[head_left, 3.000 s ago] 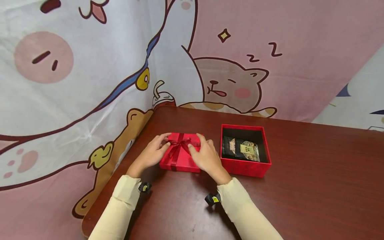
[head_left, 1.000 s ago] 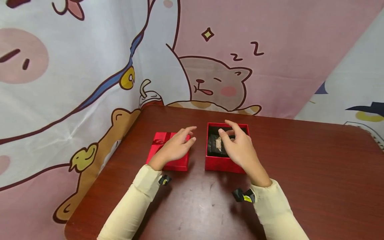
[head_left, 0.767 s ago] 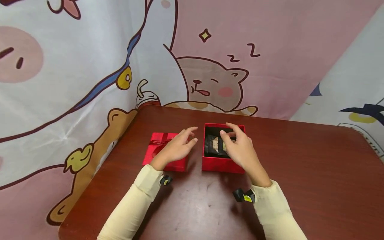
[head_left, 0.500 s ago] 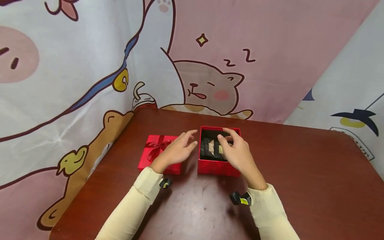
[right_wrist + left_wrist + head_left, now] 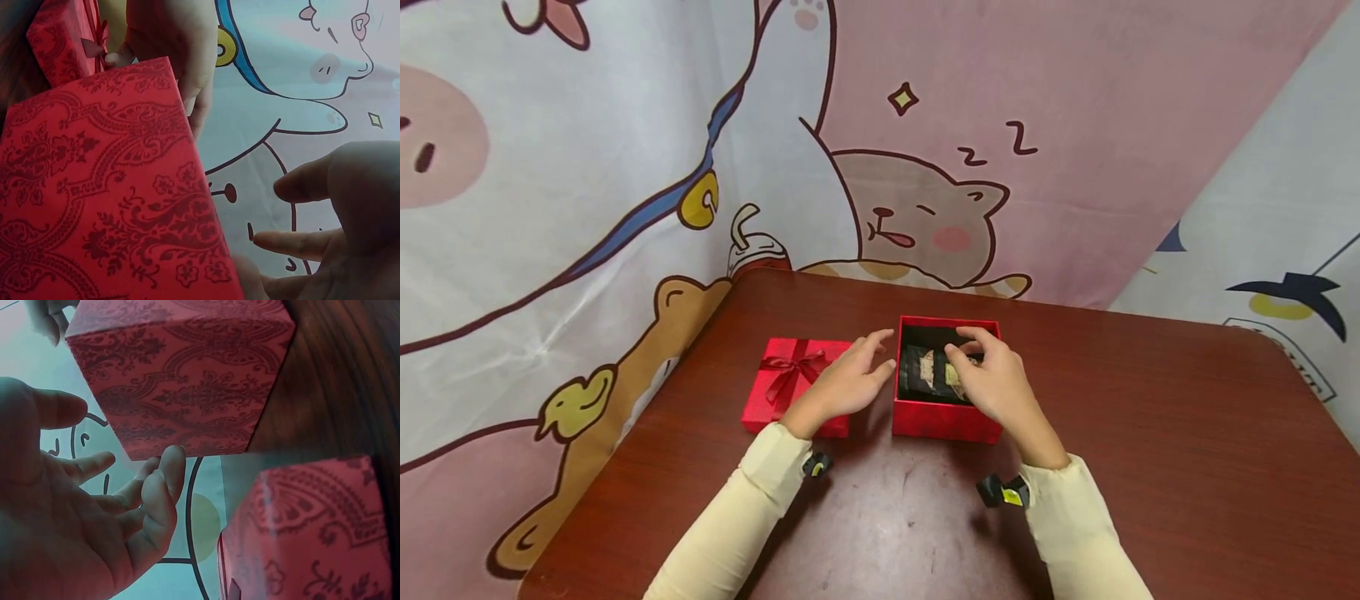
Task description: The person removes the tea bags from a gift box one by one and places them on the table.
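Observation:
A red gift box (image 5: 946, 423) stands uncovered on the table, with dark interior walls. Inside lie black packets (image 5: 916, 367) with pale and yellow labels, partly covered by my right hand (image 5: 996, 379). That hand is over the box's right side, thumb and fingers apart and slightly bent, gripping nothing visible. My left hand (image 5: 850, 379) hovers between the box and its red lid (image 5: 767, 396), fingers loosely spread and pointing at the box's left wall. The lid lies flat, a dark red ribbon bow (image 5: 793, 367) on top. The left wrist view shows the box's patterned wall (image 5: 187, 394) beside my fingers.
The brown wooden table (image 5: 1150, 433) extends to the right and front. Behind and to the left hangs a cloth backdrop (image 5: 1075, 167) with cartoon animals, meeting the table's edges.
Three seconds ago both hands were on the lid; they have left it and moved right to the box. Over the last second the hands stay nearly still while the head view shifts slightly.

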The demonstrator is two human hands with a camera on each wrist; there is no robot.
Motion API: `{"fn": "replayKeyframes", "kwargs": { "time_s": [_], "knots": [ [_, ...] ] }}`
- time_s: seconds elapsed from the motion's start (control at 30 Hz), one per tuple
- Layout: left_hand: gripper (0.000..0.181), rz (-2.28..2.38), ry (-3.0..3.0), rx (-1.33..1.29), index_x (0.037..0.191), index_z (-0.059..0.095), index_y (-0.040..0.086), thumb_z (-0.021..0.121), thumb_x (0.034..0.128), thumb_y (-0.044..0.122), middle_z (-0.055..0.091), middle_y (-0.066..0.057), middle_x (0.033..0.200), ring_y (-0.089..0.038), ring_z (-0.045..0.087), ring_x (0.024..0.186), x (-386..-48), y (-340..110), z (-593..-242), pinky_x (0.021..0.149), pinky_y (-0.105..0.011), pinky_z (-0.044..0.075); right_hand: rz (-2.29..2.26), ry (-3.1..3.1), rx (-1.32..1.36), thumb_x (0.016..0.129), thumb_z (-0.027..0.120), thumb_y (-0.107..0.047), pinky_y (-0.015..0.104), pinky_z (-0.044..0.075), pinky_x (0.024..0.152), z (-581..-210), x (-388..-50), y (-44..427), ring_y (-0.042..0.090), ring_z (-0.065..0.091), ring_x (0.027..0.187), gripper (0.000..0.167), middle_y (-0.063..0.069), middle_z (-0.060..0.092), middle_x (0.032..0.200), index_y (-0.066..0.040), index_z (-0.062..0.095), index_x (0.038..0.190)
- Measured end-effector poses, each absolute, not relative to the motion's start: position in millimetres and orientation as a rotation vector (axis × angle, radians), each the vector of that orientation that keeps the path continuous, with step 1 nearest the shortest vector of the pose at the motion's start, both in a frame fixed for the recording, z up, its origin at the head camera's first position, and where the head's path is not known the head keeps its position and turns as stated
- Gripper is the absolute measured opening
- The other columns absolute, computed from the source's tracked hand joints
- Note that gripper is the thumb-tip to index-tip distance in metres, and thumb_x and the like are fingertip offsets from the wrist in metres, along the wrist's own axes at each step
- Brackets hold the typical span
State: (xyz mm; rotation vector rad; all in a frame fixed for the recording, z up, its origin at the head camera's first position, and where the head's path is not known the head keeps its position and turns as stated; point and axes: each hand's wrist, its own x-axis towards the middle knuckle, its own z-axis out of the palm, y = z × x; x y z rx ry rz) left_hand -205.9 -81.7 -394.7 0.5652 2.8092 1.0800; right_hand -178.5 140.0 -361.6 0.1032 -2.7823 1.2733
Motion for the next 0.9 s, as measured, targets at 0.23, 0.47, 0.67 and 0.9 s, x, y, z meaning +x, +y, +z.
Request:
{"fn": "replayKeyframes", "kwargs": {
  "time_s": [0.23, 0.47, 0.67, 0.9],
  "knots": [
    [0.056, 1.071, 2.796, 0.568, 0.152, 0.036, 0.017, 0.052, 0.1005, 0.032, 0.053, -0.009, 0.137, -0.024, 0.052, 0.127, -206.2, -81.7, -396.1, 0.102, -0.049, 0.042, 1.229, -2.856, 0.128, 0.098, 0.056, -0.031, 0.054, 0.05, 0.089, -364.0, -183.5, 137.7, 0.036, 0.066, 0.105, 0.048, 0.025, 0.061, 0.127, -0.005, 0.055, 0.138],
    [0.054, 1.092, 2.779, 0.572, 0.151, 0.037, 0.017, 0.051, 0.101, 0.032, 0.053, -0.009, 0.136, -0.023, 0.052, 0.126, -205.5, -81.0, -397.5, 0.1, -0.047, 0.043, 1.176, -2.928, 0.084, 0.097, 0.055, -0.033, 0.056, 0.046, 0.094, -368.8, -189.3, 134.1, 0.04, 0.059, 0.114, 0.053, 0.026, 0.059, 0.13, -0.005, 0.051, 0.141],
    [0.055, 1.124, 2.742, 0.601, 0.151, 0.037, 0.016, 0.051, 0.1009, 0.031, 0.051, -0.008, 0.14, -0.022, 0.051, 0.128, -204.2, -79.8, -399.1, 0.103, -0.046, 0.042, 1.175, -2.957, 0.063, 0.096, 0.056, -0.033, 0.055, 0.045, 0.096, -373.3, -193.9, 131.2, 0.042, 0.056, 0.118, 0.056, 0.028, 0.058, 0.129, -0.003, 0.049, 0.142],
    [0.058, 1.155, 2.706, 0.594, 0.153, 0.035, 0.016, 0.053, 0.1004, 0.032, 0.048, -0.006, 0.144, -0.02, 0.052, 0.128, -204.0, -80.0, -402.5, 0.104, -0.046, 0.041, 1.154, -3.014, 0.044, 0.096, 0.056, -0.033, 0.056, 0.046, 0.096, -376.5, -199.6, 129.0, 0.04, 0.055, 0.119, 0.061, 0.028, 0.056, 0.133, -0.001, 0.044, 0.146]
  ]
}}
